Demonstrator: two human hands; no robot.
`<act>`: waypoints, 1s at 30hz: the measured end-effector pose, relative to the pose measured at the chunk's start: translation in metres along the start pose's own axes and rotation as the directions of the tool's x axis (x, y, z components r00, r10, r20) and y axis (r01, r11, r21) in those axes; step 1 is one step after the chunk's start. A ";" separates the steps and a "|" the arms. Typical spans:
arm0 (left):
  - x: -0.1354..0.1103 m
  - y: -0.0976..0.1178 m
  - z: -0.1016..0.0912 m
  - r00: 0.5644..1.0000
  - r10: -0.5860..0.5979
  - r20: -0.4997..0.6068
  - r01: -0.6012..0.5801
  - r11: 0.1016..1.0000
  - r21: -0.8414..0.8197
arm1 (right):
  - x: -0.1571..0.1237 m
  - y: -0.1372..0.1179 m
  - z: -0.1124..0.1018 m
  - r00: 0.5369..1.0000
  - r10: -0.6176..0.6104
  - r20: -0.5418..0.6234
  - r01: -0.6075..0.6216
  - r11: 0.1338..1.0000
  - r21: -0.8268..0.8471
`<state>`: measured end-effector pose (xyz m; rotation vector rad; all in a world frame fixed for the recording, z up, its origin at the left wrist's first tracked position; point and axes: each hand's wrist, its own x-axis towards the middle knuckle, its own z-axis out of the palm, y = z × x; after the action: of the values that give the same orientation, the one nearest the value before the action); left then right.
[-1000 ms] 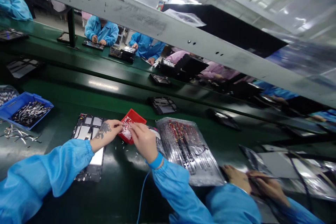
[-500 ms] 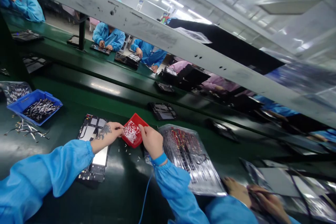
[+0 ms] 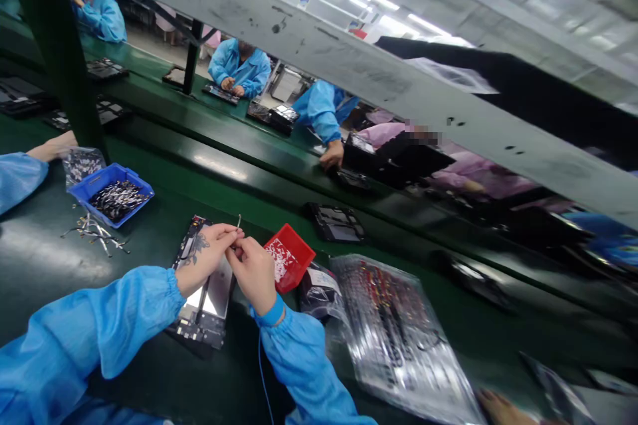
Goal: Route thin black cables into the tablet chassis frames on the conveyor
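Note:
My left hand (image 3: pixel 212 251), in a blue sleeve, pinches a short thin cable (image 3: pixel 239 220) whose tip sticks up past the fingers. My right hand (image 3: pixel 255 271), wearing a blue wrist strap (image 3: pixel 272 313) with a cord, meets it with closed fingertips; what they hold is hidden. Both hands are over the upper part of an opened tablet (image 3: pixel 212 319), its inner parts showing. Just right of my right hand stands a tilted red bin (image 3: pixel 300 254) with many small white pieces (image 3: pixel 280 263) in it.
A blue bin (image 3: pixel 145 202) of short cables stands left, loose cables (image 3: pixel 100 234) before it. Right are a dark bag (image 3: pixel 319 292) and a clear tray (image 3: pixel 399 332) of cables. Devices (image 3: pixel 336 222) lie on the green line. Co-workers' hands (image 3: pixel 333 154) are across and beside me.
Both my hands have left the red bin's rim and come together to its left, above the tablet. The view has swung left. A co-worker across now reaches to a device on the line.

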<state>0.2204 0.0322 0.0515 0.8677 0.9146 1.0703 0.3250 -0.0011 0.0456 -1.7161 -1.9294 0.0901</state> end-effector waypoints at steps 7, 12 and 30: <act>-0.012 0.016 -0.044 1.000 0.021 0.007 -0.021 0.999 -0.039 | 0.013 -0.024 0.018 0.990 0.051 0.134 -0.111 0.864 0.491; -0.026 0.015 -0.086 0.997 -0.044 -0.065 0.053 0.987 0.151 | 0.020 -0.023 0.023 0.770 0.183 0.611 -0.634 0.327 0.701; -0.006 -0.045 -0.146 0.984 -0.117 -0.133 0.166 0.868 0.468 | 0.019 -0.014 0.071 0.743 0.109 0.660 -0.428 0.837 0.343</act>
<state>0.0994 0.0351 -0.0427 1.1386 1.3422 0.7714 0.2809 0.0358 -0.0021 -1.7217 -1.8046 1.2953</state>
